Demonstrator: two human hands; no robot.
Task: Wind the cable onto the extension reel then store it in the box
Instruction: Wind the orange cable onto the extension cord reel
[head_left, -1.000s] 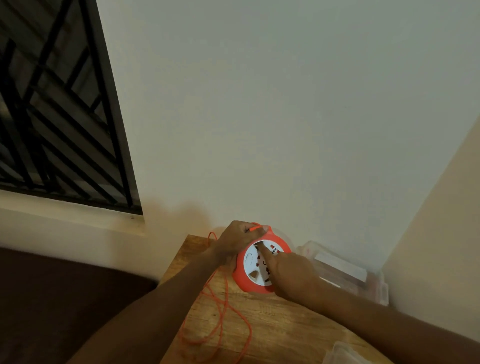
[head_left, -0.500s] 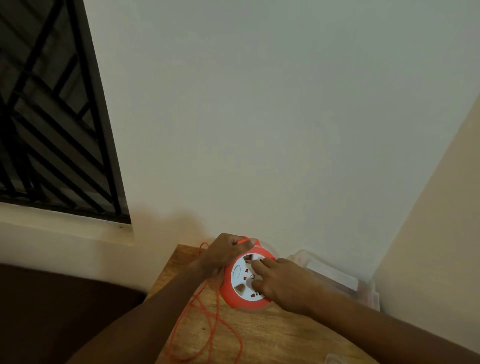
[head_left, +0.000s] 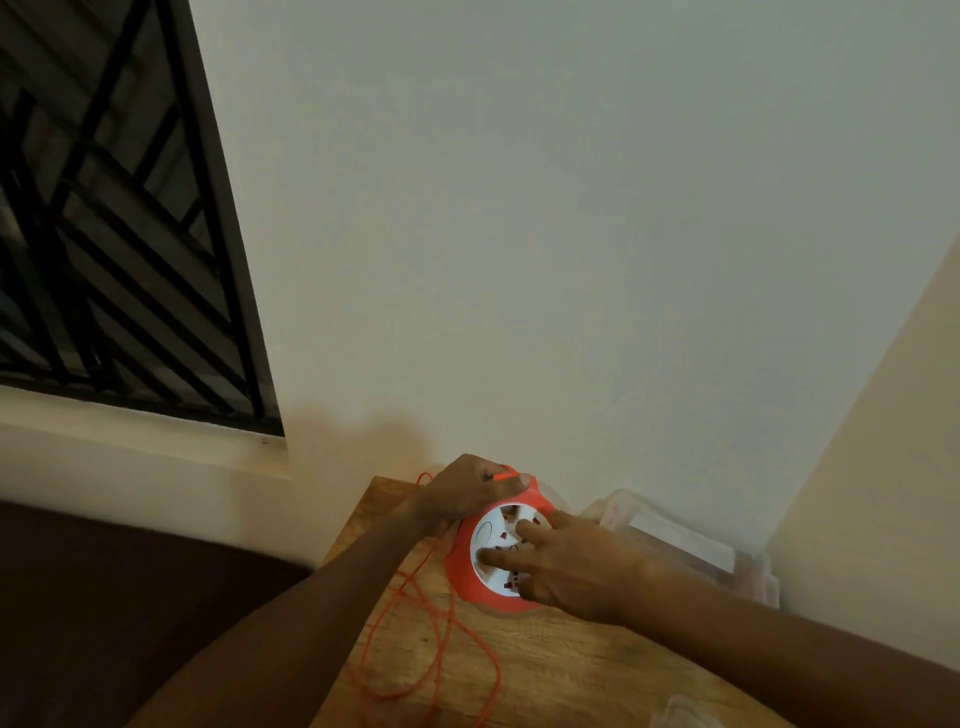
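Observation:
An orange extension reel (head_left: 465, 577) with a white socket face lies flat on the wooden table (head_left: 571, 670). My left hand (head_left: 462, 493) grips the reel's upper left rim and handle. My right hand (head_left: 566, 561) rests on the white face, fingers spread and pressed into it. Loose orange cable (head_left: 431, 639) runs from the reel's left side and loops over the table toward me. A clear plastic box (head_left: 675, 540) stands just right of the reel, against the wall.
The table sits in a corner, with a white wall behind and a cream wall (head_left: 883, 441) on the right. A barred window (head_left: 104, 234) is at the upper left. A clear lid corner (head_left: 680, 714) shows at the bottom edge.
My right hand's fingers have turned around on the white face, from its top to its left and lower part. My left hand keeps its grip on the rim.

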